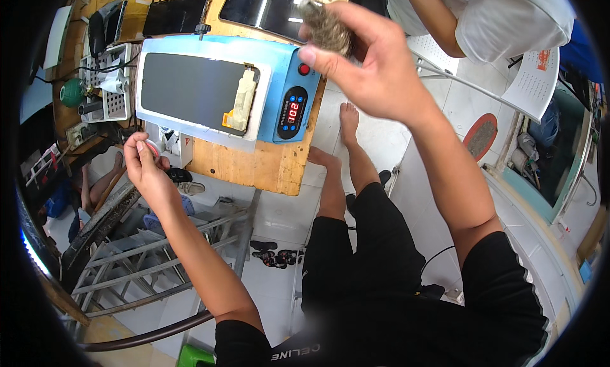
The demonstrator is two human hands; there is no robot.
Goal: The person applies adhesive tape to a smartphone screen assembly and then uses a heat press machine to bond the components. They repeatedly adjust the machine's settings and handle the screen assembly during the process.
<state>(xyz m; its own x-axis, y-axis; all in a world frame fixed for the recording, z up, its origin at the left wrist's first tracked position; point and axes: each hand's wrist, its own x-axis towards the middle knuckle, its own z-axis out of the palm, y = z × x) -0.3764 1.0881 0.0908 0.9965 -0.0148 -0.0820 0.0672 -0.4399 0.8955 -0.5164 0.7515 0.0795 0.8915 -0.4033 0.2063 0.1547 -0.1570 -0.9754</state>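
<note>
My right hand (375,68) is raised past the far right of a blue heating machine (270,81). Its thumb and fingers are closed round a fuzzy grey-brown wad (330,32), which looks like tangled wire or fibre. Beside the machine's near left corner, my left hand (146,164) pinches a small round spool-like thing (152,148) with a red-pink edge, partly hidden by the fingers. A dark phone screen (184,91) lies on the machine's pale top plate. Along the screen's right end runs a yellowish flex cable (243,100). The machine has a lit red display (293,110) and a red button (304,69).
Two dark phone screens or phones (176,16) (260,10) lie behind the machine on the wooden table (254,167). White plastic baskets (108,81) and a green ball-shaped thing (72,93) stand at left. Another person (508,18) sits at the far right by a white chair (534,81). Metal rails (152,268) run below the table.
</note>
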